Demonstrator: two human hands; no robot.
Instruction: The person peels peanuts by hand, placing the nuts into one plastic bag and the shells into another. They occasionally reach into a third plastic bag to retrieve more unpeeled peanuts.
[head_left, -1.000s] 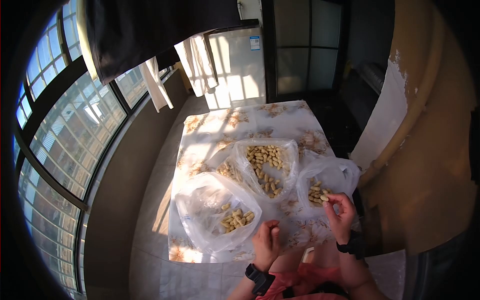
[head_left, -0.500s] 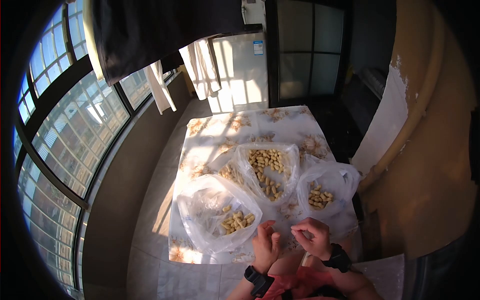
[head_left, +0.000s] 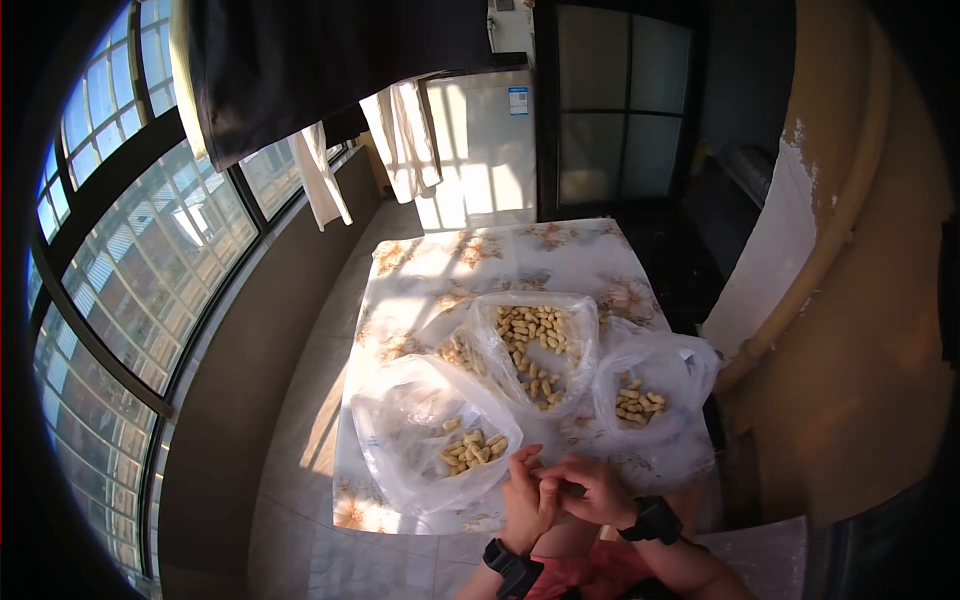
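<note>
My left hand [head_left: 524, 508] is at the near edge of the table, its fingers curled and thumb raised. My right hand [head_left: 597, 490] reaches across to it, fingertips bent against the left fingers. Anything between them is too small or hidden to make out. Just beyond my left hand, an open clear plastic bag [head_left: 395, 455] holds a small heap of unshelled peanuts [head_left: 472, 449]. A middle bag [head_left: 583, 345] has more peanuts [head_left: 532, 330] spread inside. To the right sits a third bag [head_left: 690, 375] with a few peanuts [head_left: 638, 403].
The bags stand on a table with a floral cloth [head_left: 570, 262]. Barred windows [head_left: 160, 260] line the left side. Dark cloth [head_left: 320, 70] and white cloth [head_left: 402, 140] hang above the far left. A brown wall with a pipe [head_left: 810, 280] rises at the right.
My right hand has moved left, from apart to touching my left hand. My left hand stays almost in place. The bags and peanuts look unchanged.
</note>
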